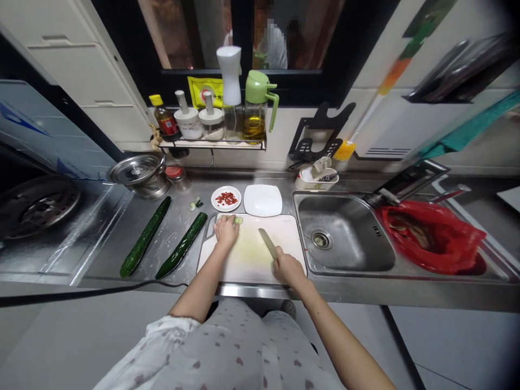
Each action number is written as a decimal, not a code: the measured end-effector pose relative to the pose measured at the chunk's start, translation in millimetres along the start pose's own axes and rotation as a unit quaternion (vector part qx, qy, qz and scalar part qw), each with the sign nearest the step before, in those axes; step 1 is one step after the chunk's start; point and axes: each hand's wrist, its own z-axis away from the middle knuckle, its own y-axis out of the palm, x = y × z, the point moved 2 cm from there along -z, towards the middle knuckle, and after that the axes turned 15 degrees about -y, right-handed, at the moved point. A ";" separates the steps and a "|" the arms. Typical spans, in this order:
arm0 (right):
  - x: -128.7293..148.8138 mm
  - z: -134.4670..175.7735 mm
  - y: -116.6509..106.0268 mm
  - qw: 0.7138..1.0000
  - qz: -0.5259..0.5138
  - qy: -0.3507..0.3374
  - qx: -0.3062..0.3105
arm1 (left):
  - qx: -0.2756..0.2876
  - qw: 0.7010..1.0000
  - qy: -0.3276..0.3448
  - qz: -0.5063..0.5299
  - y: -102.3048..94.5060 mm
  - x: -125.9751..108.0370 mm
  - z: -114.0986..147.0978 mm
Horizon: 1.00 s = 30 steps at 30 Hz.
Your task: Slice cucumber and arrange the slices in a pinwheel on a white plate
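Observation:
My right hand (pixel 287 266) is closed around the handle of a kitchen knife (pixel 267 242), its blade pointing up and left over the white cutting board (pixel 252 265). At the board's upper left corner, my left hand (pixel 226 232) has its fingers curled down over cucumber slices. One pale green cucumber slice (pixel 238 220) shows beside the fingertips; the rest are mostly hidden by the hand. Two whole cucumbers, one nearer (pixel 181 246) and one farther left (pixel 146 238), lie on the steel counter. A wet, pale green patch marks the board's middle.
Behind the board stand a small plate of chopped red chili (pixel 226 199) and a white square plate (pixel 262 200). Cucumber ends (pixel 195 204) lie left of them. The sink (pixel 345 233) adjoins on the right, with a red plastic bag (pixel 434 238) beyond. Bottles fill a shelf (pixel 211 144) above.

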 end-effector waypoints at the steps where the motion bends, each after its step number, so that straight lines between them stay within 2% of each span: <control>1: 0.1 0.2 -0.1 1.000 0.001 0.001 -0.001 | 0.002 1.000 0.007 -0.011 0.5 -1.6 -2.6; 7: 1.7 1.4 -1.9 1.000 0.002 0.004 -0.003 | 0.011 0.998 0.037 -0.051 3.3 -5.8 -8.6; 12: 1.9 1.2 -1.8 1.000 0.007 0.000 -0.003 | 0.012 0.999 0.037 -0.020 2.0 -7.1 -6.6; 15: 1.4 0.8 -1.2 1.000 0.005 0.000 -0.002 | 0.035 0.999 0.016 0.023 0.2 -6.4 -3.1; 20: 1.2 0.4 -1.2 1.000 -0.003 0.004 0.000 | 0.101 0.989 -0.042 0.100 0.8 -0.2 9.7; 23: 1.2 0.3 -1.8 1.000 -0.002 0.001 -0.001 | 0.131 0.981 -0.052 0.131 3.7 4.4 20.8; 30: 1.3 0.9 -3.4 1.000 0.000 -0.008 0.000 | 0.144 0.980 -0.035 0.129 6.7 11.2 40.2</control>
